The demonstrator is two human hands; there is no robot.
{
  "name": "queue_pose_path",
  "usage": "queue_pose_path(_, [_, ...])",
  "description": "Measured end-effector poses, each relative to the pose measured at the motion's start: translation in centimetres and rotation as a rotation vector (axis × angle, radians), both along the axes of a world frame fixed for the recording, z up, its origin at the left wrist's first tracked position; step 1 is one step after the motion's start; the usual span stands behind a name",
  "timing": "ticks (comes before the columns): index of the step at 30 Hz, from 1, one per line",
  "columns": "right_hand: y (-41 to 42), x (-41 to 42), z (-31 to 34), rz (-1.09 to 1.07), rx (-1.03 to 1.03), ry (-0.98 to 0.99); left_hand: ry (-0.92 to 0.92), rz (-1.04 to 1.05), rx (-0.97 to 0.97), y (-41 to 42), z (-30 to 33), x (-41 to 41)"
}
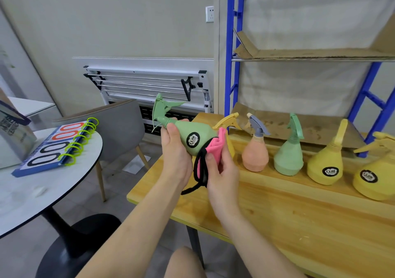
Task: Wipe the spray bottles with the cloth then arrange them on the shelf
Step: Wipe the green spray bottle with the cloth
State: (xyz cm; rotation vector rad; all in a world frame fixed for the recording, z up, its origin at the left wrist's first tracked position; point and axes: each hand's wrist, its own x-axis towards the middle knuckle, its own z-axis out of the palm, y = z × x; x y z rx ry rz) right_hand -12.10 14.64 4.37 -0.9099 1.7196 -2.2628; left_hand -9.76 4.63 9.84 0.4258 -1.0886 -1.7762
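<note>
My left hand [174, 151] grips a green spray bottle [188, 134] by its neck and shoulder, tilted with the nozzle up and to the left. My right hand [221, 170] holds a pink cloth with black edging [210, 149] against the bottle's base. On the wooden table [277, 209] stand a pink bottle with a grey head [255, 149], a green one [289, 151] and two yellow ones [327, 162] [374, 177]. A further yellow bottle [229, 123] is partly hidden behind the cloth. The blue-framed shelf [299, 55] rises behind the table, lined with cardboard.
A round white table [42, 192] at the left carries a flip scoreboard [55, 147] and a box. A grey chair [121, 128] stands between the tables. A folding rack [147, 85] leans on the back wall. My knee shows at the bottom edge.
</note>
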Motion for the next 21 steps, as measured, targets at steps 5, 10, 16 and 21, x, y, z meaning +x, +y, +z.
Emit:
queue_pose_path(5, [0.3,-0.7,1.1,0.091,-0.045,-0.151,-0.017,-0.002,-0.104,-0.3,-0.3,1.1])
queue_pose_path(10, [1.1,-1.7,2.0,0.342,-0.078,-0.527,-0.136,0.064,-0.255,-0.6,-1.5,2.2])
queue_pose_path(16, [1.6,-2.8,0.7,0.298,-0.004,-0.523,-0.199,0.061,-0.547,0.1,-1.7,2.3])
queue_pose_path(21, [1.9,-3.4,0.2,0.211,0.045,-0.457,-0.251,0.056,-0.622,0.1,-1.6,1.9])
